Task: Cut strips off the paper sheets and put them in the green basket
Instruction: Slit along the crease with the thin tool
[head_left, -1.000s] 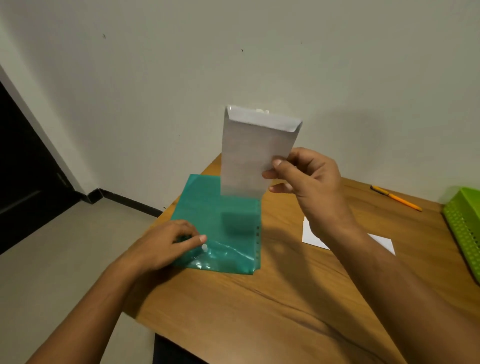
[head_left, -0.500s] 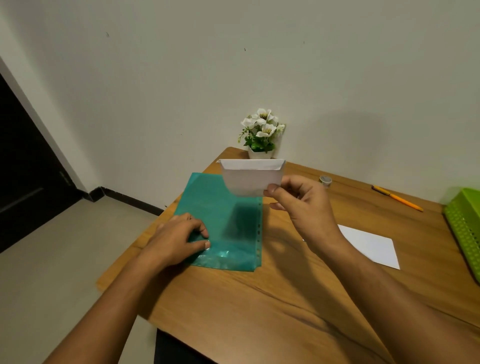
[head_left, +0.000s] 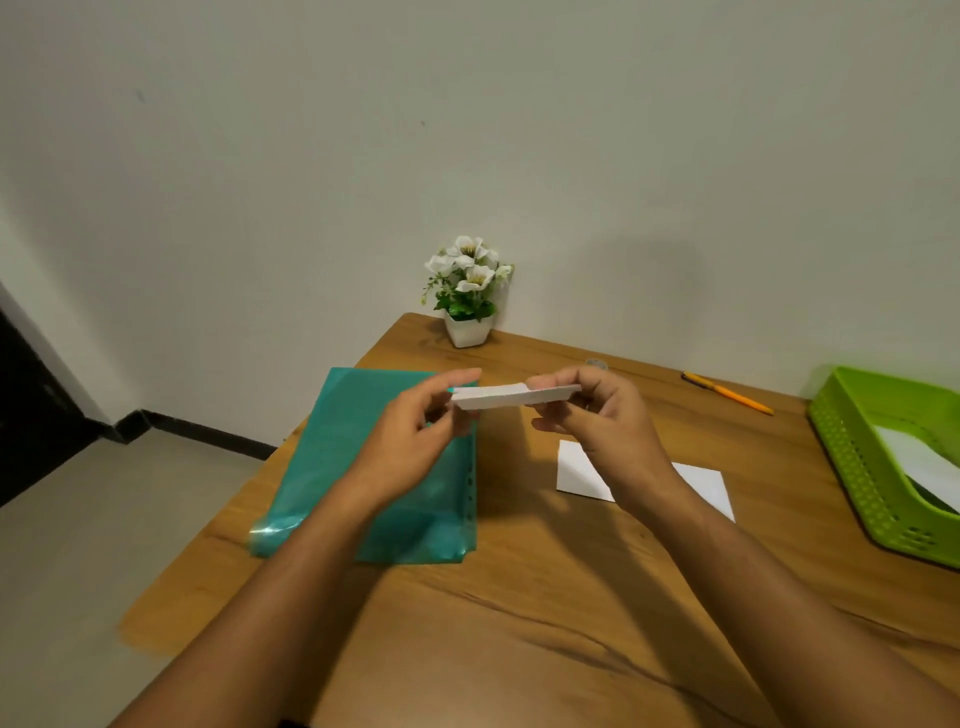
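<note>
Lifted off the teal sleeve (head_left: 353, 415), left hand (head_left: 415, 441) joins right hand (head_left: 608, 431), fingers of both pinching the folded paper (head_left: 498, 399).

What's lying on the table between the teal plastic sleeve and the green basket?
A white paper sheet, lying flat and partly covered by the right forearm; the head view shows it.

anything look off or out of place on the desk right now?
Only minor: the teal plastic sleeve lies askew, its far corner poking just past the left edge of the table and its near end curled up. The left hand and right hand pinch the paper above the table. Nothing looks spilled or torn.
</note>
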